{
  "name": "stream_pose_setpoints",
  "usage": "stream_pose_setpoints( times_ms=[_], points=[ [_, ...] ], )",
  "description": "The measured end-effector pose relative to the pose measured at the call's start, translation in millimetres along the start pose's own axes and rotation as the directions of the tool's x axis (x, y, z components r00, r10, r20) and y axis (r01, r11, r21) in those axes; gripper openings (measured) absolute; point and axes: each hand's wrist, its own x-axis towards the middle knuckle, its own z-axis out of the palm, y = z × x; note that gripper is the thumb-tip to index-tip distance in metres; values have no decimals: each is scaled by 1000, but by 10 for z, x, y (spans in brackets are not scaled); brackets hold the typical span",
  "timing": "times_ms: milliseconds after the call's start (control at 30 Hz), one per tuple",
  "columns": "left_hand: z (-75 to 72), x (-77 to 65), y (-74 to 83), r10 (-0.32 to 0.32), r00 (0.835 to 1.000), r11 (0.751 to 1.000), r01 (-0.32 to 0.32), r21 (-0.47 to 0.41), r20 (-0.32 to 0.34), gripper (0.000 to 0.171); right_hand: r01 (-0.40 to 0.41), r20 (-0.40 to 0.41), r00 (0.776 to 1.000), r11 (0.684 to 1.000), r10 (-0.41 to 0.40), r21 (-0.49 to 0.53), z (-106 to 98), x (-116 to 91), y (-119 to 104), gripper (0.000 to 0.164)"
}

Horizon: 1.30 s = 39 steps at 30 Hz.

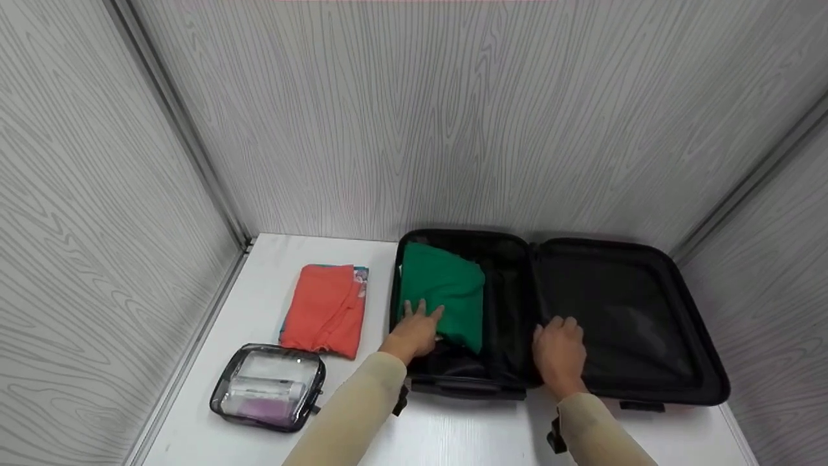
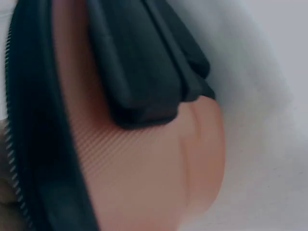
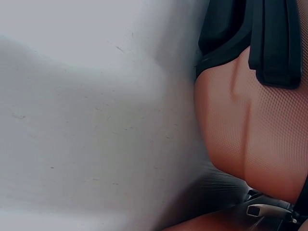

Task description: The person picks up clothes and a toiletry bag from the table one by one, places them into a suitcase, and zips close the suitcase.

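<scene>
My left hand [image 1: 417,331] rests with spread fingers on a folded green garment [image 1: 446,291]. That garment lies in the left half of an open suitcase [image 1: 522,393], which has a black lining and an orange shell [image 2: 139,178]. My right hand [image 1: 560,353] rests at the inner edge of the suitcase's right half [image 1: 621,317], beside the hinge. Its fingers are bent loosely and their tips are partly hidden. In the left wrist view, only a sliver of hand shows at the left edge. The right wrist view shows the orange shell [image 3: 255,130] and a metal zipper pull [image 3: 269,211].
Left of the suitcase lies a folded coral garment [image 1: 320,307] atop other folded cloth. In front of it is a clear pouch [image 1: 278,356] with black trim, holding a bottle and something purple. Wood-patterned walls [image 1: 453,129] enclose the white tabletop [image 1: 453,433].
</scene>
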Motion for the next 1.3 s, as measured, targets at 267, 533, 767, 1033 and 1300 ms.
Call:
stream_pose_setpoints(
  times_ms=[267, 533, 767, 1033, 1300],
  points=[
    [-123, -111, -59, 27, 1000, 997, -27, -67, -2, 69, -25, 14, 1000, 1000, 25, 6, 12, 6, -7, 34],
    [-208, -198, -79, 36, 997, 992, -45, -121, -74, 62, 33, -69, 997, 999, -34, -17, 20, -5, -11, 34],
    [-286, -232, -118, 11, 969, 980, -60, -192, -247, 49, 80, -126, 988, 996, -83, -35, 27, -16, 0, 33],
    [-428, -303, -268, -122, 903, 949, -15, -314, -412, 37, 37, -64, 997, 999, -38, -20, 16, -11, -16, 35],
    [-575, -407, -556, -219, 836, 945, 54, -322, -503, 27, 36, -66, 997, 999, -37, -18, 7, -6, -13, 35]
  ],
)
